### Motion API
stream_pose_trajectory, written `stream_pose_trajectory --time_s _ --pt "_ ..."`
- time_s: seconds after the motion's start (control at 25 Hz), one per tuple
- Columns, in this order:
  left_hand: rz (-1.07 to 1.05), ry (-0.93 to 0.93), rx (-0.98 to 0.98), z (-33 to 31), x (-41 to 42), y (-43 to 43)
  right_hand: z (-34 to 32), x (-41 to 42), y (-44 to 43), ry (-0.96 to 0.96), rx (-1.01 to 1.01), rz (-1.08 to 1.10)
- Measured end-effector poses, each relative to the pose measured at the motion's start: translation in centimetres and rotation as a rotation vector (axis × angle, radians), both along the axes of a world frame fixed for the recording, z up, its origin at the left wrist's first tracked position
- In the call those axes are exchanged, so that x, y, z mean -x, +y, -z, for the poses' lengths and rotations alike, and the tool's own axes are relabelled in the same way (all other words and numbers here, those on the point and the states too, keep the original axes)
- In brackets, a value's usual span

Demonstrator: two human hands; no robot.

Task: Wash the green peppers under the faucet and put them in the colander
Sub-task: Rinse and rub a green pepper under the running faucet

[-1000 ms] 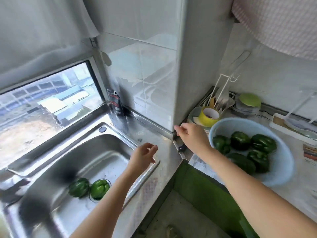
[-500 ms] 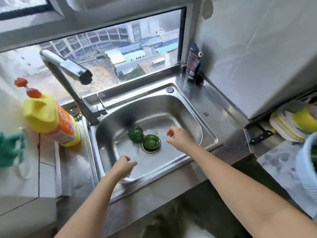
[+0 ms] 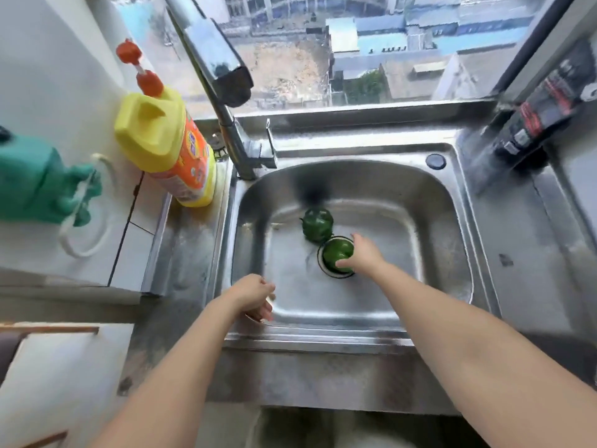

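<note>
Down in the sink [image 3: 436, 253], below the faucet [image 3: 210, 59] with no water showing, we judge pick-up is under way: our right hand [image 3: 363, 255] curls round the drain pepper [image 3: 334, 253], with the other pepper [image 3: 318, 223] just beside it. Our left hand [image 3: 255, 297] hangs loosely curled and empty. Next we must lift it under the faucet. The colander is out of view.

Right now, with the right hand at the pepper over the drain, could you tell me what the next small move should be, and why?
Probably lift the lighter green pepper with the right hand toward the faucet: its thumb and fingers curl round that pepper, no water is visibly running, and the empty left hand hovers by the front wall of the sink.
</note>
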State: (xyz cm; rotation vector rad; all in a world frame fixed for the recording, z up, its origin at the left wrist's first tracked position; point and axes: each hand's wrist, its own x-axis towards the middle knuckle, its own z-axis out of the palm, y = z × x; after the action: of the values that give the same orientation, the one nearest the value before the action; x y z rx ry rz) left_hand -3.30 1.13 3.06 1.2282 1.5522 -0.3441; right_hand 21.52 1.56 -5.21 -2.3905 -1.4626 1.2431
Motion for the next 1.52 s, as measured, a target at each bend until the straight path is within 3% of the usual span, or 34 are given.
stream_pose_trajectory --time_s 0.2,0.44,0.56,0.68,0.8,0.92,1.0,1.16,1.24,1.32,1.52 --pt "-0.245 -0.026 0.018 0.2 -0.1 0.2 3.6 1.0 0.9 -0.031 0.022 -0.08" --pt "-0.361 -0.012 0.074 0.3 -0.4 0.2 3.1 -0.4 1.6 -0.033 0.001 -0.072" --pt "-0.485 -0.084 0.143 -0.1 -0.2 0.1 0.6 0.0 1.6 0.17 0.022 0.197" --pt "-0.665 -0.34 0.274 -1.6 -0.2 0.3 -3.3 1.9 0.7 0.555 -0.111 0.367" --pt "-0.799 -0.608 0.301 -3.7 -1.5 1.1 -8.3 4.2 -0.9 0.68 -0.283 0.22" --pt "-0.903 -0.748 0.201 -5.6 -2.8 2.7 -12.2 5.6 -0.7 0.753 -0.324 0.016" --pt "-0.959 -0.738 0.128 -6.4 -2.7 3.6 -14.5 5.6 0.9 0.698 -0.324 -0.077" --pt "-1.004 -0.759 0.132 -7.4 -1.7 4.3 -18.4 5.6 8.5 0.387 -0.442 -0.025" --pt "-1.009 -0.806 0.142 -7.7 -1.3 4.7 -20.0 6.8 12.6 0.249 -0.383 -0.13" --pt "-1.004 -0.864 0.165 -8.1 -1.2 5.2 -21.1 8.2 15.1 0.254 -0.316 -0.181" --pt "-0.908 -0.93 0.15 -8.7 -1.2 5.5 -20.3 7.6 16.4 0.335 -0.246 -0.033"
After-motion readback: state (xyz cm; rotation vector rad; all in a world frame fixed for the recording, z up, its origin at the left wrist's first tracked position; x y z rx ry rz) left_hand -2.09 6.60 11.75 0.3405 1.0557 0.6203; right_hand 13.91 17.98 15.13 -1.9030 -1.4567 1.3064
